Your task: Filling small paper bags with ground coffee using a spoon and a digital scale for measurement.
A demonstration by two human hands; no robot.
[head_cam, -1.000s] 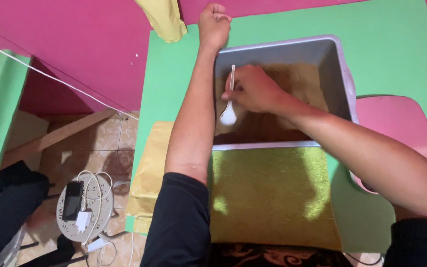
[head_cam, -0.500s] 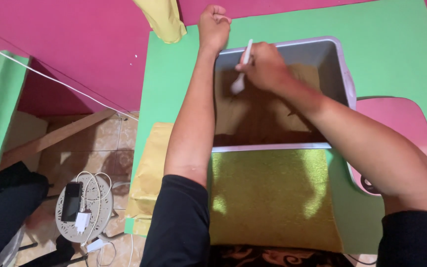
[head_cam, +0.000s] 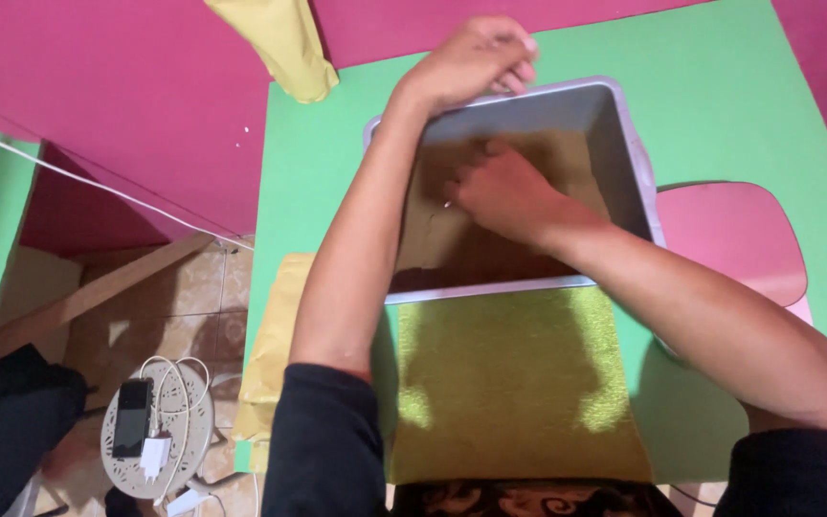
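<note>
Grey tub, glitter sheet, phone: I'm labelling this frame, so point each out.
grey tub (head_cam: 627, 163), head view, right inner wall.
gold glitter sheet (head_cam: 514, 383), head view, middle of the sheet.
phone (head_cam: 132, 417), head view, dark screen.

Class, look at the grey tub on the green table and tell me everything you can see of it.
The grey tub is a rectangular bin with straight walls and a pale rim, plastic by the look of it. It stands upright on the green table, its near edge beside a glittery gold sheet. A brown, sand-like fill covers its bottom. The left hand grips its far rim; the right hand reaches inside, down on the fill, with only a white speck showing at its fingers.
</note>
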